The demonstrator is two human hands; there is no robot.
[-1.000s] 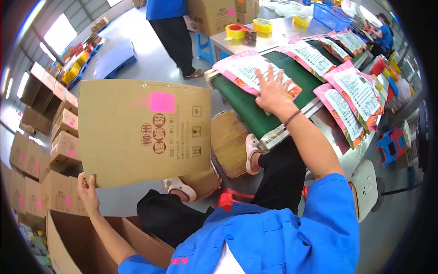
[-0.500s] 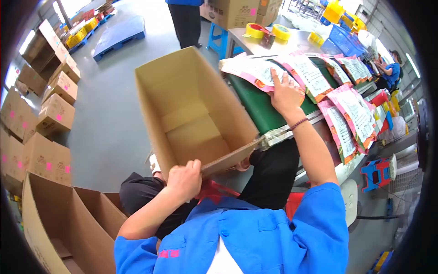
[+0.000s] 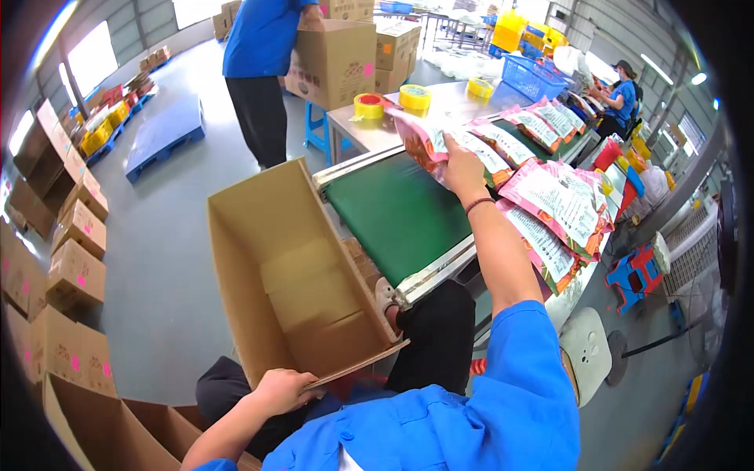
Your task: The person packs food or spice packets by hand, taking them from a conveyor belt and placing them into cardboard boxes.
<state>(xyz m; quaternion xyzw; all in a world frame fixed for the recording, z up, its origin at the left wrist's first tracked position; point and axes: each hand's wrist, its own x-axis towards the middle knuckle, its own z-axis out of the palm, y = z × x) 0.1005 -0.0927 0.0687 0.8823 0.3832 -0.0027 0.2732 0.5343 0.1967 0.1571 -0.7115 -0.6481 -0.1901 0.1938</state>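
My left hand [image 3: 284, 391] is closed on the near rim of an open, empty cardboard box [image 3: 310, 294], which stands tilted between my legs and the conveyor. Over the green conveyor belt [image 3: 400, 212], my right hand [image 3: 463, 169] grips a pink and white pouch [image 3: 424, 145], whose far end is raised off the belt. More pouches [image 3: 538, 122] lie along the belt beyond it. Beside the belt, on its right, several pouches are piled [image 3: 554, 204] near my right forearm.
Rolls of yellow tape [image 3: 415, 97] stand on a metal table [image 3: 345, 118]. Behind it a person [image 3: 263, 47] handles a closed box [image 3: 334, 67]. Open boxes [image 3: 102, 416] stand at lower left, a stool [image 3: 585, 357] at right. Another person [image 3: 620, 98] is farther back.
My right hand has closed on a pouch and lifted its end. My view has shifted, showing more of the person at the back. The box now stands lower and further left in view.
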